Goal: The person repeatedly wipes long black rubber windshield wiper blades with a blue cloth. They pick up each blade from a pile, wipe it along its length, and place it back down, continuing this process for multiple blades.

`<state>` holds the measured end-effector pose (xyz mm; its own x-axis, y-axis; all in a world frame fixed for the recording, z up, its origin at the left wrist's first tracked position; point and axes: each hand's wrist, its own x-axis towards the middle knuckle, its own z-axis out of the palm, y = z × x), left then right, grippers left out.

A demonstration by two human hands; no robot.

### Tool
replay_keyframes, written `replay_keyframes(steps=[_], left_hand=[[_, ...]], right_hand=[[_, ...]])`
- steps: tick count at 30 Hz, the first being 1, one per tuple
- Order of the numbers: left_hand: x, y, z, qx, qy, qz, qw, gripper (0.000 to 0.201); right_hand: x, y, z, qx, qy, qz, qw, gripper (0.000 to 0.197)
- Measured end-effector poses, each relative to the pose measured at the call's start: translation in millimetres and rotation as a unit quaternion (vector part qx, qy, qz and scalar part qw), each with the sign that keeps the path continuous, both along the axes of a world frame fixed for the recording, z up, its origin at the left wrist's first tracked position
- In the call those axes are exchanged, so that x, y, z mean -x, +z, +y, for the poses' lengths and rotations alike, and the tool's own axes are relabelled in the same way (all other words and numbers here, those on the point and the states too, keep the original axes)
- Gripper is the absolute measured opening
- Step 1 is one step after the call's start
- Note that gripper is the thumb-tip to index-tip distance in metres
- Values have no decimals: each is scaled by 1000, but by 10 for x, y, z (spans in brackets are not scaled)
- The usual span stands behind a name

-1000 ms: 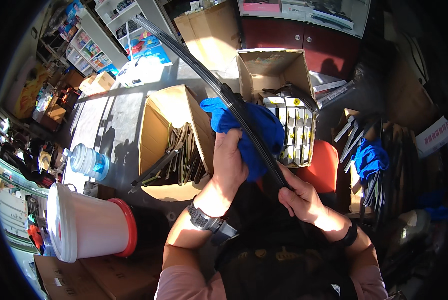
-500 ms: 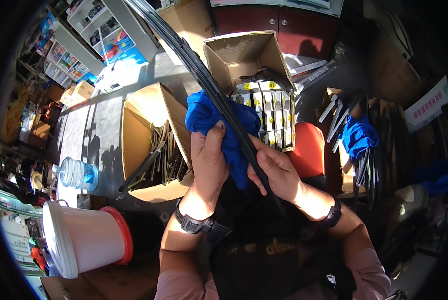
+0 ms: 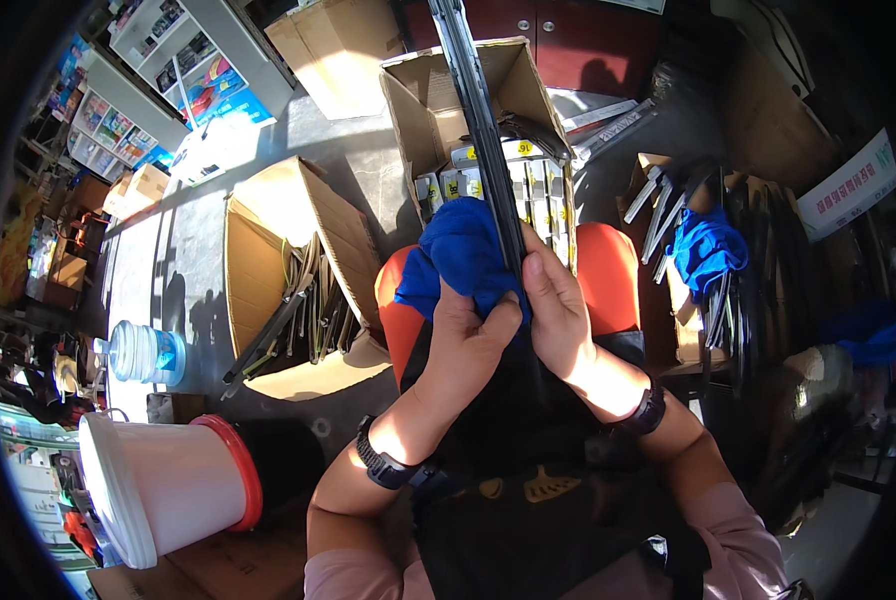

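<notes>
Open cardboard box (image 3: 268, 250) on the floor left of the red stool (image 3: 608, 270), long dark strips inside, contents hard to make out. Second open box (image 3: 438, 90) beyond the stool, packed with small upright cartons. White bucket with red rim (image 3: 168, 480) lies on its side near-left of the stool; clear water jug (image 3: 143, 352) just past it.

Long black wiper blade (image 3: 483, 130): long axis runs from the person's lap straight away over the stool and second box, far end cut off by the frame top, near end hidden behind the hands.

Blue cloth (image 3: 463, 255) bunched against the blade's left side, above the stool.

Left hand (image 3: 468, 345) closed around the cloth, thumb pressing it onto the blade. Right hand (image 3: 558, 310) curled shut around the blade from the right, fingers wrapped over it, touching the cloth. Another blue cloth (image 3: 708, 250) right of the stool, draped over more blades.
</notes>
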<state>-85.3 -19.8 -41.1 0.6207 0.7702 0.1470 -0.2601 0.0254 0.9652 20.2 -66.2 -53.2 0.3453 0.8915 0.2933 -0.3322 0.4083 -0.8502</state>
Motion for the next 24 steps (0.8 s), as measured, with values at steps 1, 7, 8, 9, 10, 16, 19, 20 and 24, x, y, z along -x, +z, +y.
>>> replay_keyframes(steps=[1, 7, 8, 9, 10, 16, 19, 20, 24], left_hand=[[-11, -22, -16, -24, 9, 7, 1000, 54], [-3, -49, -168, -27, 3, -17, 999, 66], [4, -87, -166, -24, -8, -9, 1000, 66], [13, -153, -157, -20, -19, -1, 1000, 67], [10, -179, -146, -18, -30, 5, 999, 67], [40, -175, -157, -14, -46, 21, 999, 61], [69, -197, -217, 13, -87, 27, 996, 54], [91, -265, -238, 14, -118, 45, 992, 52], [224, -469, -292, 32, -176, 65, 982, 47]], right_hand=[[-3, -7, 16, -8, -14, -11, 1000, 45], [-61, 107, 34, -9, -53, 36, 998, 42], [-70, 119, 36, -16, -50, 68, 996, 42], [-77, 131, 33, -22, -47, 100, 994, 41], [-97, 144, 37, -1, -63, 110, 992, 38], [-203, 55, 70, -10, -128, 50, 991, 33], [-329, 107, 46, -27, -171, -72, 982, 29], [-337, 224, 81, -25, -187, -10, 982, 30], [-575, 199, 282, -141, -69, 101, 982, 35]])
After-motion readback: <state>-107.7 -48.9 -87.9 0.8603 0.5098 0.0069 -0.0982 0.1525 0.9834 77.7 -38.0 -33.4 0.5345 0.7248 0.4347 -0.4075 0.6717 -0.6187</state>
